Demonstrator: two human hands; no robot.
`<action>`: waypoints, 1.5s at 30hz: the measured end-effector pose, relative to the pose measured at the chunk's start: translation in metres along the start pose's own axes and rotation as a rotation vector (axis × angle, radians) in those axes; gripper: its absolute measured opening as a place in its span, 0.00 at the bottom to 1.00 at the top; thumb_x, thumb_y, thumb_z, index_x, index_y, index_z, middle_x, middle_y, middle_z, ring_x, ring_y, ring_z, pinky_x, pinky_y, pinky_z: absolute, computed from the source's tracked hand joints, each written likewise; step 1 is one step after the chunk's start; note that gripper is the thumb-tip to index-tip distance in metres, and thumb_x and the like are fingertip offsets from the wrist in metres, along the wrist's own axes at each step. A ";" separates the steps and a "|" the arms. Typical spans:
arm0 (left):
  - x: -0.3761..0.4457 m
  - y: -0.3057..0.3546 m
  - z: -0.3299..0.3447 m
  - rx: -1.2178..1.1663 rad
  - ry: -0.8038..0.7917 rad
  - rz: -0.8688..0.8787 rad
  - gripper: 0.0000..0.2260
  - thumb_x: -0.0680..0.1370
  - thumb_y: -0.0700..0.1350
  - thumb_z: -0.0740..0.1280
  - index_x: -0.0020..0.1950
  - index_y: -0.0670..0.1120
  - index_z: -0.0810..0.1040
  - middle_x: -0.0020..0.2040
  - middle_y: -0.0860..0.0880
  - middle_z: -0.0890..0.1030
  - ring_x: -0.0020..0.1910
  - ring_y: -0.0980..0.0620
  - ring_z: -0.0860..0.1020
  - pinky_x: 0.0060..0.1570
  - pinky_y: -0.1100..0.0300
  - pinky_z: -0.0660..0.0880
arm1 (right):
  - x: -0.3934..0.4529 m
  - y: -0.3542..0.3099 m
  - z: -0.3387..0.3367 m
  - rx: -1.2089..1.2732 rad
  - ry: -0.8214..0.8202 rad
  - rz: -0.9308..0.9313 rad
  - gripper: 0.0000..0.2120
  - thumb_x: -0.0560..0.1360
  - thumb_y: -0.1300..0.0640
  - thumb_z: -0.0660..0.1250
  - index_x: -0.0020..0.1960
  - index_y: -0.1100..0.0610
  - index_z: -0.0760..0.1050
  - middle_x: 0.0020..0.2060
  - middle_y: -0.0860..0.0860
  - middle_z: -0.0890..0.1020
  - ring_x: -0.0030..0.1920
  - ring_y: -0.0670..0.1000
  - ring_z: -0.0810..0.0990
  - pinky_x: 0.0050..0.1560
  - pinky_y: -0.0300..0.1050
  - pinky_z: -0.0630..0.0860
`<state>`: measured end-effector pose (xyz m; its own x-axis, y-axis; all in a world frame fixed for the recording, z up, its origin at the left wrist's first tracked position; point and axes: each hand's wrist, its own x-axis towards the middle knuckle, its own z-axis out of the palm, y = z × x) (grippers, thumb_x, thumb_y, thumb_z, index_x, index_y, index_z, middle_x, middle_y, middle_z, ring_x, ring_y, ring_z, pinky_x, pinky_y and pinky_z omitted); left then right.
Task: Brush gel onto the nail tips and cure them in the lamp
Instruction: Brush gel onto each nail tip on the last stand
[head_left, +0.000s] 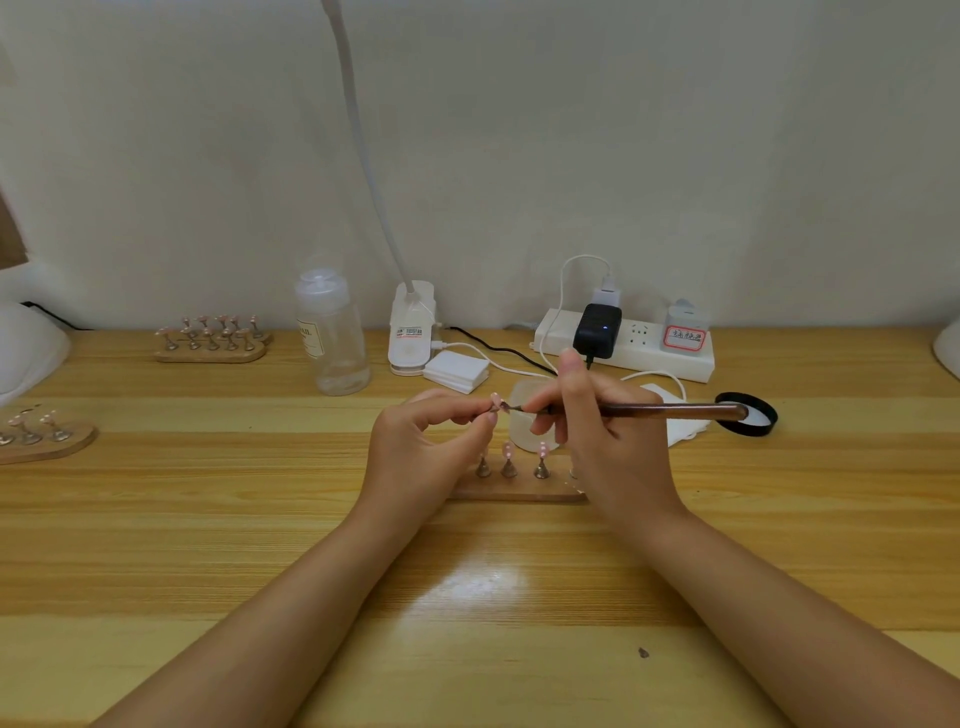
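At the far left edge of the wooden desk, a white curing lamp sits partly out of view, with a wooden stand of pink nail tips in front of it and a second, fuller stand farther back. A clear pump bottle stands beside the clip base of a white gooseneck lamp. At center, the left hand pinches a single pink nail tip on its holder between thumb and fingertips, lifted above a wooden holder base carrying three more tips. The right hand has its grip closed around a brown-handled gel brush, bristles touching the lifted tip, in front of a small white jar. Behind, a white power strip holds a black adapter. To the right lies a black jar lid.
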<state>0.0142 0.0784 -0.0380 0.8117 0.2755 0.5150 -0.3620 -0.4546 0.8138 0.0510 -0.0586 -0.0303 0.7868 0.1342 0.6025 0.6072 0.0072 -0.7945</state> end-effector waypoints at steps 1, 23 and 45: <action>0.000 0.000 0.000 0.001 0.002 0.003 0.13 0.70 0.36 0.71 0.41 0.56 0.80 0.37 0.57 0.80 0.41 0.59 0.78 0.45 0.70 0.73 | -0.001 0.000 -0.001 0.012 0.006 0.000 0.19 0.77 0.51 0.56 0.32 0.51 0.78 0.25 0.51 0.79 0.28 0.42 0.77 0.32 0.30 0.70; 0.002 -0.005 0.000 -0.029 -0.017 0.074 0.10 0.70 0.37 0.71 0.44 0.52 0.81 0.41 0.57 0.82 0.42 0.61 0.79 0.44 0.73 0.72 | -0.006 -0.002 0.000 0.090 0.009 0.011 0.21 0.77 0.49 0.55 0.31 0.55 0.79 0.26 0.53 0.79 0.27 0.42 0.76 0.32 0.30 0.70; 0.002 -0.007 0.001 -0.133 0.008 -0.027 0.07 0.69 0.43 0.71 0.46 0.47 0.83 0.43 0.58 0.83 0.45 0.63 0.80 0.45 0.73 0.73 | -0.007 -0.008 0.005 0.173 0.084 0.078 0.22 0.77 0.48 0.54 0.32 0.56 0.78 0.25 0.52 0.79 0.26 0.44 0.75 0.28 0.33 0.72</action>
<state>0.0191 0.0814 -0.0430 0.8184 0.2936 0.4939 -0.3980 -0.3304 0.8558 0.0400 -0.0550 -0.0291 0.8416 0.0577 0.5370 0.5216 0.1709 -0.8359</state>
